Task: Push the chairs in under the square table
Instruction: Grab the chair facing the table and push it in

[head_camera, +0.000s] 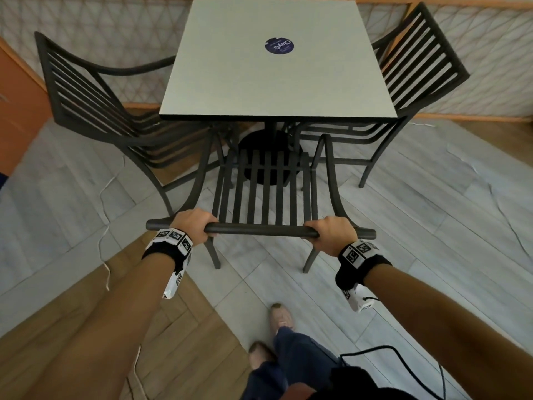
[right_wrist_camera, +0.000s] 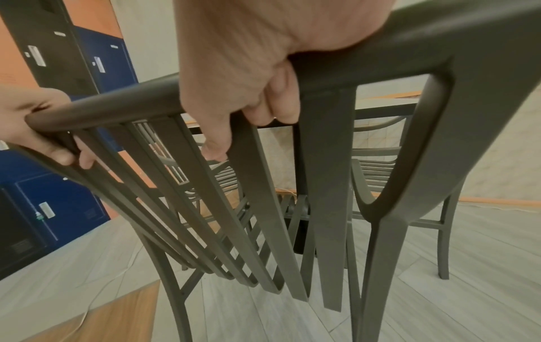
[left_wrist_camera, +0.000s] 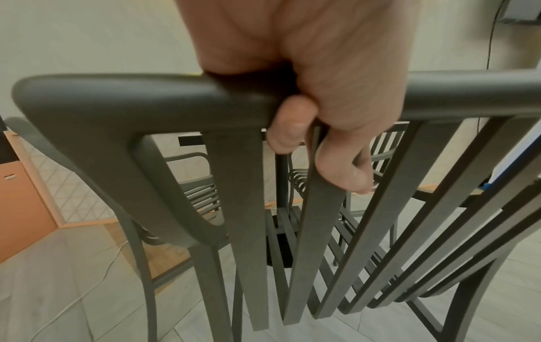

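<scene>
Both hands on the near chair point(head_camera: 264, 192): left hand point(head_camera: 193, 223) and right hand point(head_camera: 334, 233) wrap their fingers point(left_wrist_camera: 288, 126) around its top rail. Its seat sits partly under the near edge of the square surface point(head_camera: 274, 82), chairs flanking left point(head_camera: 95, 102) and right point(head_camera: 418, 62).

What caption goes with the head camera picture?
Both hands, left hand and right hand, grip the near chair facing the square table.

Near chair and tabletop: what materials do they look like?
Near chair: matte dark grey, looks like moulded plastic, perhaps coated metal; rounded seamless top rail where left hand and right hand grip.
Tabletop: pale speckled matte slab with dark edge band, likely laminate.
</scene>
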Tool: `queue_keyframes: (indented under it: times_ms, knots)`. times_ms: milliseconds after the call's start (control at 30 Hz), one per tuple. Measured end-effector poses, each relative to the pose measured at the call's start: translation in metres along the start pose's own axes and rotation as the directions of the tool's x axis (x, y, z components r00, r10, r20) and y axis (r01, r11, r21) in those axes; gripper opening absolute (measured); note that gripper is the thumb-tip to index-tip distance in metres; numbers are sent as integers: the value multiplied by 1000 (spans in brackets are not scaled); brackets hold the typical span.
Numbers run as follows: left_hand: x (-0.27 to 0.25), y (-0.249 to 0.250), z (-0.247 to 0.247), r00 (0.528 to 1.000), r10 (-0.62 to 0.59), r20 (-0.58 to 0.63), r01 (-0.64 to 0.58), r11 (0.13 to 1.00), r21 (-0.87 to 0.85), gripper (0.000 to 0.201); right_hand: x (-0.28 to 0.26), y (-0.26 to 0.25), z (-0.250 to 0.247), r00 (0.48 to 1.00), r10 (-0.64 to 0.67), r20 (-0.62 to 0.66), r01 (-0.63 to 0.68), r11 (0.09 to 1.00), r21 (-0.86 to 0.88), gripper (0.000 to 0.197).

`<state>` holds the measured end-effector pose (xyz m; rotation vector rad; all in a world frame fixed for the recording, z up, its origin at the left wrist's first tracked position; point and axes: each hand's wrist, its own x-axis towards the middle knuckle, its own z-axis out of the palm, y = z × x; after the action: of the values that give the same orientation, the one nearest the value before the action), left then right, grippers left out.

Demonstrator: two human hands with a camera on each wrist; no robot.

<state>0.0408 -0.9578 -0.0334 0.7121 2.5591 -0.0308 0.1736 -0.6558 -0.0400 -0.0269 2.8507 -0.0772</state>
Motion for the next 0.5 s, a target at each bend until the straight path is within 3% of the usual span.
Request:
queue_keyframes:
  times_ms: [267,400,500]
  knots:
    - [-5,5,4,999,-30,-34,29,999,-29,23,0,0,0,999,-42,10,42,999,2,38]
    - [-11,0,5,998,-22,-52,16,993,-113,23,12,-2,-12,983,-132,125,139,989,-47,59]
    - [-22,-13,9,985,-68,-159,34,978,-204,26,32,-10,-29,960,-226,168,231,973,-10,68]
